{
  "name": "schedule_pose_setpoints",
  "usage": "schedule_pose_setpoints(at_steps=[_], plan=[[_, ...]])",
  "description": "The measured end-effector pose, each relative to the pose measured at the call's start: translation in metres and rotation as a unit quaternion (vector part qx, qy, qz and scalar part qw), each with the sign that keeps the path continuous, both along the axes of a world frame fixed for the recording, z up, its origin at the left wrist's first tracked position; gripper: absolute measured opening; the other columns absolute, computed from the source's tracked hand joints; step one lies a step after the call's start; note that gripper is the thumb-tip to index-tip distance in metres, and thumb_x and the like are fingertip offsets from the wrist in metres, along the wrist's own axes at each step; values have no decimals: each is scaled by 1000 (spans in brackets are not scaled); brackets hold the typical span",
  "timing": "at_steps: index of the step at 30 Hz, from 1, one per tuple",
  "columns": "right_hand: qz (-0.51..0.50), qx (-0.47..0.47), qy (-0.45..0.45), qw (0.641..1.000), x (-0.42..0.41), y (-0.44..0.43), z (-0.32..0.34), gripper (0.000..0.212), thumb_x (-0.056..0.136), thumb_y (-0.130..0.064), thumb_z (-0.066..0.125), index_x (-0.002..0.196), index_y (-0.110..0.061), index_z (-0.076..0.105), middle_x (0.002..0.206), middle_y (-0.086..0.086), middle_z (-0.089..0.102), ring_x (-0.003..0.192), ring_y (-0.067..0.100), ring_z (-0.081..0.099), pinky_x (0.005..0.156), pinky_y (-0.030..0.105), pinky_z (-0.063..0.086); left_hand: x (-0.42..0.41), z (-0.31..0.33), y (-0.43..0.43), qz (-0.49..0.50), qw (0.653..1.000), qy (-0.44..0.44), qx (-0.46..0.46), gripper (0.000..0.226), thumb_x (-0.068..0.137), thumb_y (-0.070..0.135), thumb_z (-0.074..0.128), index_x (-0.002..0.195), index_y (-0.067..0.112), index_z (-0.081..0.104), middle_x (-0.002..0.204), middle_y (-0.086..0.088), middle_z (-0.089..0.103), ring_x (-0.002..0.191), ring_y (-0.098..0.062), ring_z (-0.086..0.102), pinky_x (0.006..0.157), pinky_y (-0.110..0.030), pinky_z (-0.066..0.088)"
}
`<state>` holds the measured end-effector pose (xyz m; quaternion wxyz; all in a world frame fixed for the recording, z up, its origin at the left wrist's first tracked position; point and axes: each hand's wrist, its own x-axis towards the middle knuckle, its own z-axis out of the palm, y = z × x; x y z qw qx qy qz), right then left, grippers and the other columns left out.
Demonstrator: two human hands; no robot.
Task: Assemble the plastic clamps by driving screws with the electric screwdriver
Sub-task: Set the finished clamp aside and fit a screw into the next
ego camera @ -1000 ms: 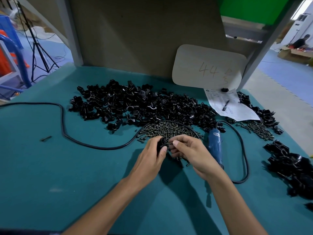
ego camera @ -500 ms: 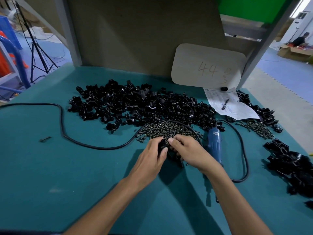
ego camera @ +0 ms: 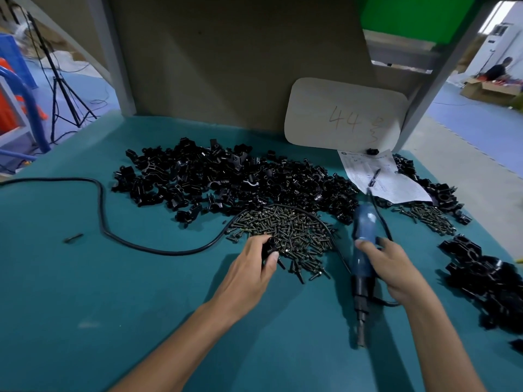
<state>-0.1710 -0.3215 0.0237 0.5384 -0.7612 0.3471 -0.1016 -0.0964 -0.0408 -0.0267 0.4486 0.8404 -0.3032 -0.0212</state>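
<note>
On the bench [ego camera: 85, 292], the screw pile [ego camera: 285, 230] lies before the clamp heap [ego camera: 226, 179]; the electric screwdriver [ego camera: 363, 244] lies right of the screws.

I see the teal table [ego camera: 85, 306] lit softly from above, rather dim, with diffuse shadows pooling between and beneath the forearms at the near edge. At the far right the doorway [ego camera: 506, 26] is washed out by daylight. The screwdriver [ego camera: 364, 230] is smeared by motion blur and carries a pale sheen. The clamp pile [ego camera: 226, 179] sinks into near-featureless black. The left post [ego camera: 113, 66] and right post [ego camera: 435, 80] lean and bow with wide-angle distortion.
</note>
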Motion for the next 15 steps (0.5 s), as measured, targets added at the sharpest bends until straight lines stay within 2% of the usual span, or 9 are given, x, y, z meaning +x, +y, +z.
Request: schedule_pose_setpoints(at_steps=[2,4,6,8,10,13,15], plan=[[-70,187,-121,972,1,4,2,27,104,-27,56,112,-1,60,88,12,70,76,22,65,71,35,58,0,0,0,-2,1000,0,7,40,103,63,26,136,41,27,125,18,42,110,19,40,77,-9,36],[-129,370,-233,890,5,11,6,24,103,-33,52,104,-9,55,81,8,67,75,23,66,70,38,62,0,0,0,-5,1000,3,13,43,102,64,26,138,40,27,128,16,43,107,13,43,81,-13,37],[-158,471,-306,812,11,20,6,30,96,-43,58,102,-15,51,86,4,63,76,19,65,75,37,60,-1,1,0,-6,1000,8,17,45,102,65,26,140,39,27,132,15,43,106,8,44,87,-18,37],[-165,505,-351,771,17,31,2,37,88,-47,70,101,-18,52,86,0,62,75,14,63,89,34,57,-2,3,-1,-10,1000,9,25,47,102,64,26,141,37,27,131,15,43,105,6,45,87,-19,38],[-169,508,-373,758,21,41,-1,39,83,-45,76,101,-20,53,83,-4,61,75,12,62,94,31,56,-2,5,-2,-15,999,3,37,46,103,61,26,141,35,28,129,14,43,102,5,46,85,-19,38],[-183,505,-385,750,29,46,1,33,86,-43,74,97,-20,53,77,-5,63,69,11,64,77,26,60,-2,7,-1,-19,999,5,43,46,104,59,28,141,32,28,127,13,43,102,6,47,82,-20,39],[-183,499,-388,753,35,47,3,29,90,-42,71,94,-20,53,74,-5,63,64,11,64,71,25,60,-2,7,-1,-18,999,10,43,47,104,58,29,142,31,29,126,15,43,104,8,46,82,-17,38]])
